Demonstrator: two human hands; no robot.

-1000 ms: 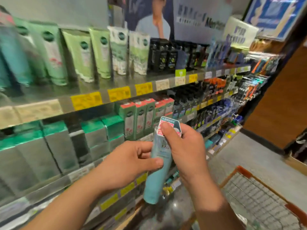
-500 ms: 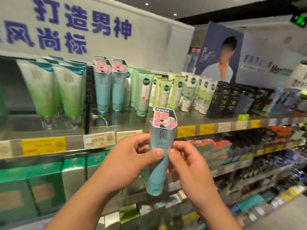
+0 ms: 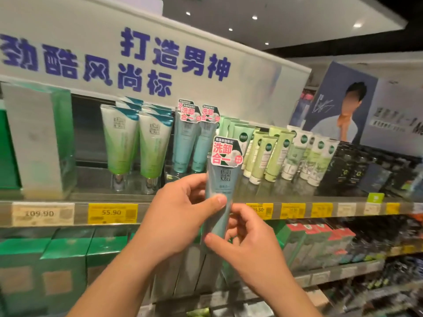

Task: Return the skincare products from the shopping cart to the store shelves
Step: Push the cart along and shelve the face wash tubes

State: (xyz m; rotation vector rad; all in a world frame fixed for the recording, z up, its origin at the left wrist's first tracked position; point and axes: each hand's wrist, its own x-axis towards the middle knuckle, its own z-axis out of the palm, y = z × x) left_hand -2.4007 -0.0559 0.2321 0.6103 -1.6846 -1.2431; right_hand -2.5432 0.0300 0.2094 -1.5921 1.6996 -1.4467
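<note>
I hold a teal skincare tube [image 3: 220, 179] upright in front of the top shelf [image 3: 160, 197], its pink-and-white tag at the top. My left hand [image 3: 180, 213] grips its middle, thumb across the front. My right hand [image 3: 242, 243] pinches its lower end, which is hidden behind the fingers. Two matching teal tubes with the same tags [image 3: 192, 138] stand on the shelf just behind and left of the held one.
Green-white tubes [image 3: 137, 145] and a tall silver-green box [image 3: 39, 140] stand to the left. Pale green and white tubes [image 3: 286, 154] and black packs [image 3: 357, 170] fill the right. Price tags line the shelf edge. Green boxes [image 3: 66, 252] sit on the shelf below.
The view has risen from the cart and lower shelves to the top shelf. Both hands lifted the tube higher, and my right hand slid from its top tag to its lower end.
</note>
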